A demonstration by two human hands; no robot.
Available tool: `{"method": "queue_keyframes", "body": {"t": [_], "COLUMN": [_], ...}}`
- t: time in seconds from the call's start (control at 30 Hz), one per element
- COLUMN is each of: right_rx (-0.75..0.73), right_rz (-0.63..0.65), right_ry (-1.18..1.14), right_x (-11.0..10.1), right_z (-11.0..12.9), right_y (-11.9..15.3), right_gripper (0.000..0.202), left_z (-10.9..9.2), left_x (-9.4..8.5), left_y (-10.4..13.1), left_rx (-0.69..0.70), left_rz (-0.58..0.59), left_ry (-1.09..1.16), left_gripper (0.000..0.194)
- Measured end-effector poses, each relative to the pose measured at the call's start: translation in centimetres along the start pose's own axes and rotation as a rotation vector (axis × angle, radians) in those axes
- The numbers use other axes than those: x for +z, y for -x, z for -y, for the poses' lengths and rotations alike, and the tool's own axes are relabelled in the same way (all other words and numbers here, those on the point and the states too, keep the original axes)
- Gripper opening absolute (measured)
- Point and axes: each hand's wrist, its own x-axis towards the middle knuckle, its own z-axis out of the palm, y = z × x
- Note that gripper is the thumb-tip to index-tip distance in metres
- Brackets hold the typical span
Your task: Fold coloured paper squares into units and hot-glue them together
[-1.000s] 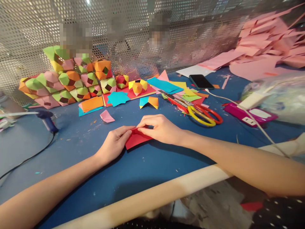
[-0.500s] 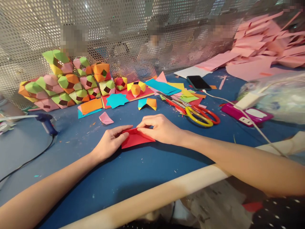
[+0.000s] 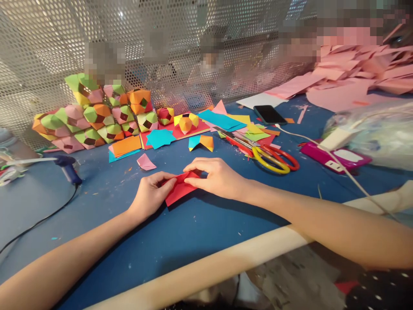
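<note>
Between my two hands is a folded piece of red paper (image 3: 181,192), tilted just above the blue tabletop (image 3: 161,254). My left hand (image 3: 152,192) pinches its left end, thumb on the near face and fingers behind. At the upper right edge, my right hand (image 3: 217,177) grips the paper between thumb and fingers. Beyond them lie a small pink folded paper (image 3: 146,162) and a blue, orange and yellow folded piece (image 3: 201,143).
Origami balls (image 3: 97,116) are stacked at the back left by a perforated metal screen (image 3: 180,51). A glue gun (image 3: 68,169) is at left. Scissors (image 3: 271,159), a phone (image 3: 269,115), a purple power bank (image 3: 335,157) and piled pink paper (image 3: 351,69) are at right.
The red paper has turned, its left end dipping nearer me. My right hand has slid its thumb further over the paper. The whole view has shifted slightly.
</note>
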Motion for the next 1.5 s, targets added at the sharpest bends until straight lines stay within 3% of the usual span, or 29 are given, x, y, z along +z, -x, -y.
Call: {"method": "queue_keyframes", "body": {"t": [0.07, 0.23, 0.4, 0.6, 0.8, 1.0, 1.27, 1.37, 1.5], "right_rx": [0.014, -0.017, -0.068, -0.011, -0.051, 0.028, -0.059, -0.058, 0.122], "right_rz": [0.002, 0.021, 0.054, -0.009, 0.027, -0.028, 0.009, -0.008, -0.069], "right_ry": [-0.017, 0.006, 0.011, -0.059, -0.060, -0.075, -0.078, -0.082, -0.105], "right_x": [0.0, -0.1, 0.0, 0.3, 0.2, 0.3, 0.7, 0.7, 0.9], "right_z": [0.0, 0.2, 0.5, 0.3, 0.5, 0.4, 0.4, 0.9, 1.0], "right_y": [-0.1, -0.1, 0.1, 0.1, 0.0, -0.3, 0.2, 0.2, -0.1], "right_gripper": [0.005, 0.013, 0.017, 0.007, 0.016, 0.006, 0.011, 0.008, 0.015], "left_z": [0.0, -0.2, -0.5, -0.4, -0.3, -0.2, 0.3, 0.2, -0.1], "left_x": [0.0, 0.1, 0.2, 0.4, 0.4, 0.3, 0.7, 0.7, 0.8], "left_y": [0.0, 0.0, 0.1, 0.3, 0.2, 0.3, 0.3, 0.2, 0.1], "left_rx": [-0.020, -0.052, 0.008, -0.042, -0.050, -0.090, -0.056, -0.061, -0.122], "left_rz": [-0.001, 0.034, 0.077, 0.035, 0.063, -0.019, 0.058, -0.010, -0.144], "left_ry": [0.018, 0.031, 0.005, 0.030, 0.061, 0.107, 0.091, 0.120, 0.168], "left_gripper": [0.023, 0.022, 0.022, 0.023, 0.019, 0.021, 0.010, 0.006, 0.008]}}
